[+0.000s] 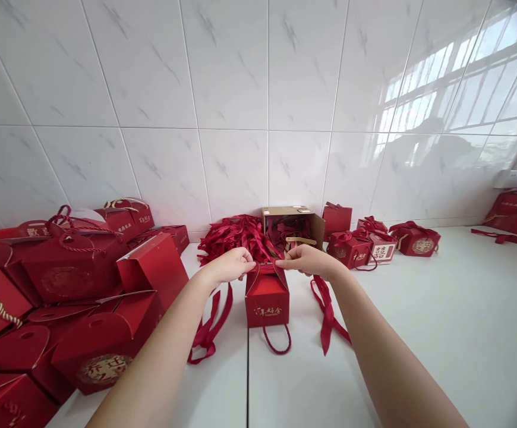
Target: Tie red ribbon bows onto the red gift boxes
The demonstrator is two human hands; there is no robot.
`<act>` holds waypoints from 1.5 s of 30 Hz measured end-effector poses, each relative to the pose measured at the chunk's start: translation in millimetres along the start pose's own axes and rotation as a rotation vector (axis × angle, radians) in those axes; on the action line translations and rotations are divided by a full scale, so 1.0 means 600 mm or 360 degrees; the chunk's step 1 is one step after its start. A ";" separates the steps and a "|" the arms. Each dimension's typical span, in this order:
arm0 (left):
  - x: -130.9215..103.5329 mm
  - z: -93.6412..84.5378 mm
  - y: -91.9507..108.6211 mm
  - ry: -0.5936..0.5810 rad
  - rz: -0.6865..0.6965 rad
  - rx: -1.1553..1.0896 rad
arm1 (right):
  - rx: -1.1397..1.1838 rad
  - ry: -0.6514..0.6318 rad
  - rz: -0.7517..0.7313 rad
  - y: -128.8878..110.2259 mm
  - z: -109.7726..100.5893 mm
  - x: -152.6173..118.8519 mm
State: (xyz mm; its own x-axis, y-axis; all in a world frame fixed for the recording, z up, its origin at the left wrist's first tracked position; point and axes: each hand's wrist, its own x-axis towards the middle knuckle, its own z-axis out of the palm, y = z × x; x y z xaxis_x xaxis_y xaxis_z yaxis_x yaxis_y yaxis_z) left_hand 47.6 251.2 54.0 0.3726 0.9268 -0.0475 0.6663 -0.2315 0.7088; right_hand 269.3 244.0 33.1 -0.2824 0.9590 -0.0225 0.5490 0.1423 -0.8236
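Observation:
A small red gift box with gold lettering stands upright on the white table in front of me. Its top flaps lean inward, and a dark red cord handle lies looped at its near side. My left hand is closed in a pinch on a red ribbon at the box's upper left edge. At the upper right edge, my right hand pinches the ribbon too. Long ribbon tails hang down and lie on the table on both sides. My fingers partly hide where the ribbon meets the box.
Many red gift boxes are piled on the left. Behind the hands lie a heap of red ribbons and an open cardboard box. Several tied gift boxes stand at right, with more at the far right. A tiled wall closes the back.

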 end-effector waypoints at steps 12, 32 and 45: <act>0.012 -0.003 -0.022 -0.0065 -0.0114 0.0097 | -0.0066 -0.0218 0.0089 0.018 -0.004 0.004; -0.070 -0.053 0.029 0.0120 -0.0104 0.0652 | -0.0348 -0.0161 0.0060 -0.032 -0.040 -0.053; -0.020 -0.036 -0.021 0.0041 -0.0379 0.0015 | -0.0104 -0.0186 -0.0025 -0.024 -0.025 -0.043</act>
State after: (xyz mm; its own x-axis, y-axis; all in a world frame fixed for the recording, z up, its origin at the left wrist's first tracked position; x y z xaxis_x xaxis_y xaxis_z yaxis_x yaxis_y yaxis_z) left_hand 20.8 249.0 60.9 0.1877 0.9627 -0.1948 0.7396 -0.0080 0.6730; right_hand 280.5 220.9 54.0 -0.3790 0.9220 -0.0792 0.5928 0.1762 -0.7858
